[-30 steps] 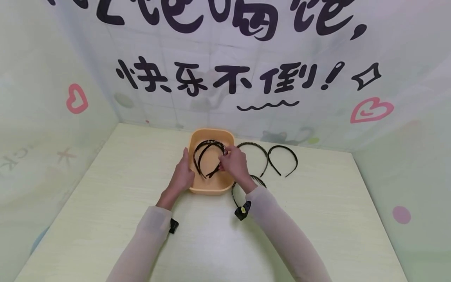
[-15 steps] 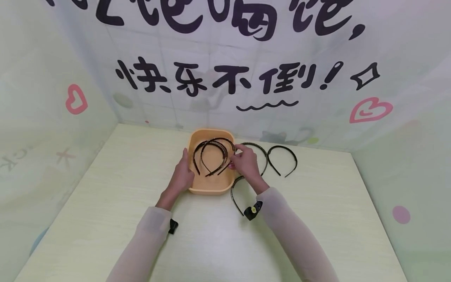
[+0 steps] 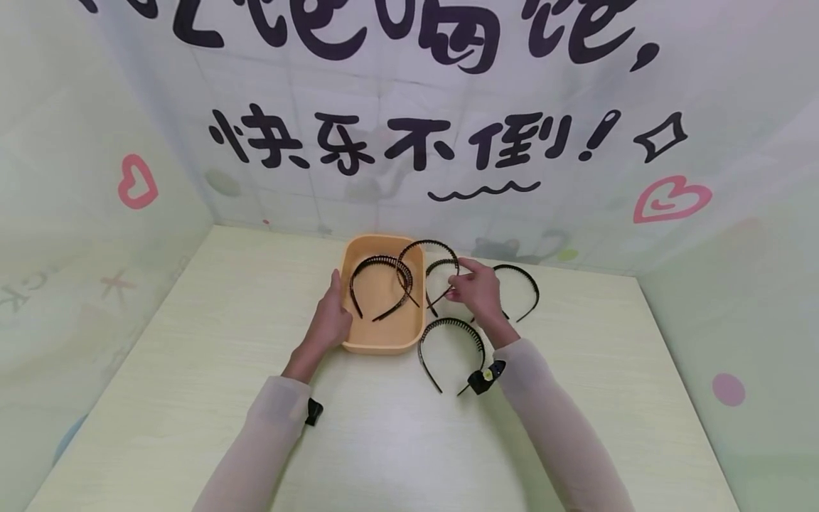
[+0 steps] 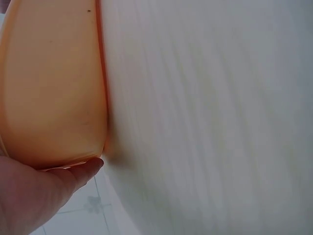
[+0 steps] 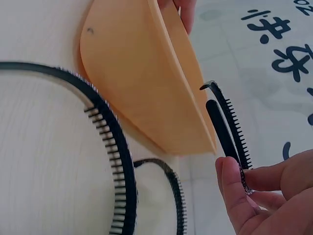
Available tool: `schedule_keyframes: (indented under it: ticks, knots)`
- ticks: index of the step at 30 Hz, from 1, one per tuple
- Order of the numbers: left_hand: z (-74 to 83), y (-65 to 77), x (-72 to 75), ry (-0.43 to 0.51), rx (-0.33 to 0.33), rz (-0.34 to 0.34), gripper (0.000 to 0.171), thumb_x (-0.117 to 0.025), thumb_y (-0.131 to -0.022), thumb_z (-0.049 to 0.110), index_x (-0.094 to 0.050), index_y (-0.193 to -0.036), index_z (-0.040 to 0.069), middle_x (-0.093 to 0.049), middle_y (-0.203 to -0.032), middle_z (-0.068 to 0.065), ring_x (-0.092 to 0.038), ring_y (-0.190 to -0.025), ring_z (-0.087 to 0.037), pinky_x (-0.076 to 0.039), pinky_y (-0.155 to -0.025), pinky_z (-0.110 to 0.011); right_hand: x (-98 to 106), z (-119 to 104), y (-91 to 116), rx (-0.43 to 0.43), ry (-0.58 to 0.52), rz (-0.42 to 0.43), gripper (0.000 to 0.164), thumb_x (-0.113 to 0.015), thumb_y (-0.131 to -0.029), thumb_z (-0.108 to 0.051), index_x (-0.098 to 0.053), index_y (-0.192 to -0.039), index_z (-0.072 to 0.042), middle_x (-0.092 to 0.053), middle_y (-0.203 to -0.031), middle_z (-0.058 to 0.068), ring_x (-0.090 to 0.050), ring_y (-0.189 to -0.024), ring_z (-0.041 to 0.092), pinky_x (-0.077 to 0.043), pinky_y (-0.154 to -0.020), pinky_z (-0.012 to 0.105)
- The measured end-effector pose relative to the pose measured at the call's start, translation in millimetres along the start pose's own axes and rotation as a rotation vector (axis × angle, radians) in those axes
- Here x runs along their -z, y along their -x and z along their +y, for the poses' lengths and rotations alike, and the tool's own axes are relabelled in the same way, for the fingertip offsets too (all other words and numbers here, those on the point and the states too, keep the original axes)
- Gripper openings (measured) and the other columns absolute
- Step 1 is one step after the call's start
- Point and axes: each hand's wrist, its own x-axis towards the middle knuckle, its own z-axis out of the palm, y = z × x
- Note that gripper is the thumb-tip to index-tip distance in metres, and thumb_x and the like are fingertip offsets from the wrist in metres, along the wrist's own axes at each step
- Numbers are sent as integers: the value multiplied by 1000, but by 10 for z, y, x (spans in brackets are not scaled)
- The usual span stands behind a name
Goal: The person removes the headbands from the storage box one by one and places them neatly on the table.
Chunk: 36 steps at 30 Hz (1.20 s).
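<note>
An orange plastic bin (image 3: 382, 348) stands near the back wall. My left hand (image 3: 328, 318) grips its left wall, thumb at the rim and fingers along the outside; the left wrist view also shows these fingers (image 4: 80, 174) against the bin. Between thumb and fingers, my right hand (image 3: 477, 287) pinches a black toothed headband (image 3: 426, 242) by one side. This headband is raised, partly over the bin's right rim; in the right wrist view its teeth (image 5: 234, 122) show clear of the bin. Inside the bin lie overlapping black headbands (image 3: 354, 281), their exact number unclear.
Right of the bin, one headband (image 3: 431, 267) lies partly behind my right hand. Another headband (image 3: 537, 288) lies farther right, and a toothed headband (image 3: 451, 322) lies in front, near my right wrist. Printed sheeting (image 3: 384, 199) surrounds the pale table (image 3: 371, 434) at back and sides.
My right hand has moved right, lifting a headband from inside the bin to above its right rim. The left hand has stayed on the bin's left wall.
</note>
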Motion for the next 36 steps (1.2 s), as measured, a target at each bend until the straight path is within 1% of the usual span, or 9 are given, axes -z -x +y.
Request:
schedule_keyframes:
  ticks: [7, 14, 20, 22, 23, 25, 29, 32, 36]
  knots:
    - [-8, 0, -15, -11, -7, 5, 81, -32, -88, -12, 10, -156, -1, -6, -163, -25, -42, -130, -39, -41, -103, -49, 232, 50, -50, -66, 29, 38, 55, -62, -94, -4, -49, -146, -9, -66, -119, 27, -67, -56, 5, -58, -83, 44]
    - [-12, 3, -29, -8, -12, 4, 81, -32, -89, -12, 10, -156, -1, -7, -163, -25, -49, -119, -40, -43, -95, -46, 440, 155, -111, -87, 1, 80, 54, -62, -93, -1, -50, -145, -6, -64, -120, 30, -65, -53, 4, -60, -76, 36]
    - [-3, 0, -18, -14, -10, 5, 81, -32, -88, -12, 11, -156, -1, -6, -163, -25, -38, -137, -39, -37, -109, -50, 600, 239, -138, -118, -14, 105, 53, -61, -94, -1, -50, -145, -6, -62, -122, 34, -65, -51, 5, -61, -74, 34]
    - [-1, 2, -6, -18, -9, 5, 81, -32, -88, -12, 11, -156, -1, -6, -163, -25, -37, -138, -38, -36, -110, -49, 648, 272, -148, -133, -9, 110, 53, -60, -95, -1, -50, -146, -7, -62, -123, 33, -65, -52, 5, -60, -72, 31]
    - [-1, 3, -1, -19, -8, 5, 81, -32, -88, -12, 11, -156, -1, -6, -163, -25, -43, -132, -40, -39, -106, -49, 674, 289, -155, -140, -3, 114, 53, -60, -95, -2, -50, -146, -8, -62, -124, 33, -65, -52, 6, -60, -71, 30]
    - [-2, 4, 7, -24, -13, 7, 81, -32, -88, -12, 11, -156, -1, -7, -162, -26, -44, -130, -39, -40, -104, -47, 727, 320, -163, -151, 3, 123, 53, -60, -95, -2, -50, -146, -8, -62, -124, 32, -66, -53, 6, -60, -70, 28]
    - [-8, 0, 6, -24, -21, 9, 81, -32, -88, -11, 11, -156, -1, -8, -162, -27, -51, -112, -40, -42, -96, -46, 845, 376, -175, -180, 2, 143, 53, -61, -95, -4, -49, -147, -10, -62, -125, 31, -67, -55, 7, -60, -69, 27]
    - [-11, -7, -1, -20, -22, 7, 80, -32, -89, -11, 11, -156, -1, -7, -162, -26, -50, -114, -40, -41, -97, -46, 936, 431, -186, -196, -12, 155, 54, -61, -95, -4, -48, -148, -10, -62, -126, 30, -67, -55, 6, -59, -68, 26]
    - [-10, -14, -4, -18, -23, 4, 81, -32, -89, -11, 11, -156, -1, -6, -163, -26, -42, -130, -39, -39, -105, -49, 1056, 502, -194, -219, -32, 175, 55, -61, -95, -3, -48, -147, -9, -67, -116, 26, -67, -55, 6, -59, -66, 24]
